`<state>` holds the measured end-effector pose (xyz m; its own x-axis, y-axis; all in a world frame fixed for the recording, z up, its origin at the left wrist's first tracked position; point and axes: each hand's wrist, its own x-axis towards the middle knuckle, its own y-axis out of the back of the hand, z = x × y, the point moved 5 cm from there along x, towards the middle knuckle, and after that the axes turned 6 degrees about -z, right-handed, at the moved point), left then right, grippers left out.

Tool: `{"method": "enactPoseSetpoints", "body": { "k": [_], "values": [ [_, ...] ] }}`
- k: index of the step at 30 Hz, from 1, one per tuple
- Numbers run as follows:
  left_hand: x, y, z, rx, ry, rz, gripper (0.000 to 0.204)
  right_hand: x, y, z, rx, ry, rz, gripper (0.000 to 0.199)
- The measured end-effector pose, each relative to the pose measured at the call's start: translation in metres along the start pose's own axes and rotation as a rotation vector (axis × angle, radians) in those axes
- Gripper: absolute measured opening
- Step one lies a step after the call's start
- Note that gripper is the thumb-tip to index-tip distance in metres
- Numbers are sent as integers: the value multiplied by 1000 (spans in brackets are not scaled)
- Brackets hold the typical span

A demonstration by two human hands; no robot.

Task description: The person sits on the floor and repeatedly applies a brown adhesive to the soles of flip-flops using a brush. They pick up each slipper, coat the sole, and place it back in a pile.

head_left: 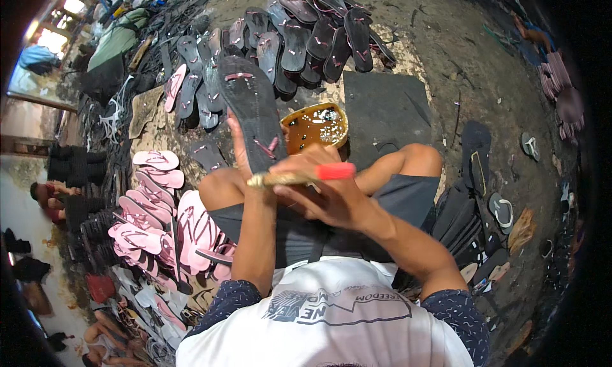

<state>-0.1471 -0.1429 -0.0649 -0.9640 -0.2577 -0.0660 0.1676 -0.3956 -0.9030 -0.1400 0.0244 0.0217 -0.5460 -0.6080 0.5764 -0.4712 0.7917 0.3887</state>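
My left hand (236, 141) grips a dark sandal sole (248, 99), its underside facing up and pink strap ends (265, 146) showing at both ends. It is held up in front of me, its heel end toward my lap. My right hand (328, 192) is closed around a brush (294, 177) with a red handle end and a pale, glue-caked front part. The brush lies across the near end of the sole; whether it touches is unclear. Just beyond my right hand stands a tub (341, 122) of shiny amber glue.
Dark soles with pink strap ends (293, 45) lie bunched ahead. Pink flip-flops (150, 201) are heaped at my left. A black sheet (389, 109) lies right of the tub. Loose sandals (501, 212) and dark sole pieces (459, 220) are at my right. Other people (108, 341) sit at the edges.
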Motion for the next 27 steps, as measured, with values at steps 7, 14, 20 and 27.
{"method": "enactPoseSetpoints", "body": {
  "k": [7,14,20,27],
  "values": [
    [-13,-30,-39,17,9,30,49,85,11,69,-370,80,43,21],
    [59,49,-27,-179,136,-94,50,-38,-4,34,270,-311,-104,22],
    [194,27,-39,-93,92,-53,53,-65,122,31,194,-514,529,26],
    [295,100,4,103,146,340,55,-67,125,34,123,-561,549,32]
  ]
}}
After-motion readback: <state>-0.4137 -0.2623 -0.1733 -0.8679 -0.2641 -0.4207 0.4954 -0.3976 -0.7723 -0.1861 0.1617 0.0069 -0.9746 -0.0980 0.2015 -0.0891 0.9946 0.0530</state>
